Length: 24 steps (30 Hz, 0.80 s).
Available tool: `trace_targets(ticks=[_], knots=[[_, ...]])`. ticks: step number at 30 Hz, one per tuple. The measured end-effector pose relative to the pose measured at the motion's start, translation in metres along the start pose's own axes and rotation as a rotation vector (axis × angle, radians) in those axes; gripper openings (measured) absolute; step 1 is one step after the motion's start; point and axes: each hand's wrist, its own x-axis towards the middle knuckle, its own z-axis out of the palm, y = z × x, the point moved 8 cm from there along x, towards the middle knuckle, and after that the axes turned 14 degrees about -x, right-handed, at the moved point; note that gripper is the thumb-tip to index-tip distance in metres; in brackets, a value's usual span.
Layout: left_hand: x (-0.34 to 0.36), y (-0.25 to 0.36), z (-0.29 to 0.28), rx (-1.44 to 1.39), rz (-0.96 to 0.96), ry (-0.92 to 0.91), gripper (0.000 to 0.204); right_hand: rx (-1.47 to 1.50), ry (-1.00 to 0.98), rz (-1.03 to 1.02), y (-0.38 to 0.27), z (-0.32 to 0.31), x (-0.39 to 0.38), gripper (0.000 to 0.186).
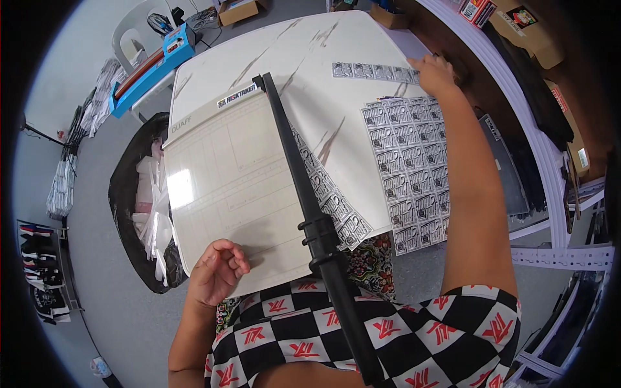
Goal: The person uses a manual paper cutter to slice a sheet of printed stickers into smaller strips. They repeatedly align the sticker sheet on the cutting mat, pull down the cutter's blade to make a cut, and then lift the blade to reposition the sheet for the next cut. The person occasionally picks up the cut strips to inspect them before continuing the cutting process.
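Note:
A cream paper trimmer (pixel 220 168) with a long black blade arm (pixel 294 174) lies angled over the white marbled table. My left hand (pixel 220 268) hovers over the trimmer's lower left, fingers loosely curled, palm empty. At the table's upper right, my right hand (pixel 430 68) has its fingers curled at the end of a narrow printed strip (pixel 362 71); the thumb is hidden. Below that strip lies a sheet of repeated silver-and-black printed labels (pixel 404 168). Another printed sheet (pixel 330 200) sticks out from under the trimmer, to the right of the blade arm.
A blue-and-red machine (pixel 152 71) stands beyond the table's upper left. A black bag of paper offcuts (pixel 145 213) sits left of the trimmer. Cardboard boxes (pixel 524 32) and white rails (pixel 556 255) line the right side. A garment rack (pixel 45 271) is at far left.

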Motion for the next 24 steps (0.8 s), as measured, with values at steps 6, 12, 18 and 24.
trace_targets(ticks=[6, 12, 18, 24], knots=[[-0.011, 0.002, -0.005, 0.025, 0.029, 0.037, 0.028, 0.853, -0.298, -0.305, -0.101, -0.092, -0.123, 0.037], [-0.002, 0.000, -0.001, 0.064, -0.027, 0.039, 0.027, 0.664, -0.139, -0.793, -0.149, -0.138, -0.285, 0.056], [-0.002, 0.001, -0.001, 0.104, -0.016, 0.015, 0.027, 0.682, 0.032, -0.693, -0.153, -0.132, -0.281, 0.043], [-0.002, 0.001, 0.006, 0.268, 0.062, -0.043, 0.029, 0.921, -0.038, -0.620, -0.153, -0.109, -0.282, 0.044]])
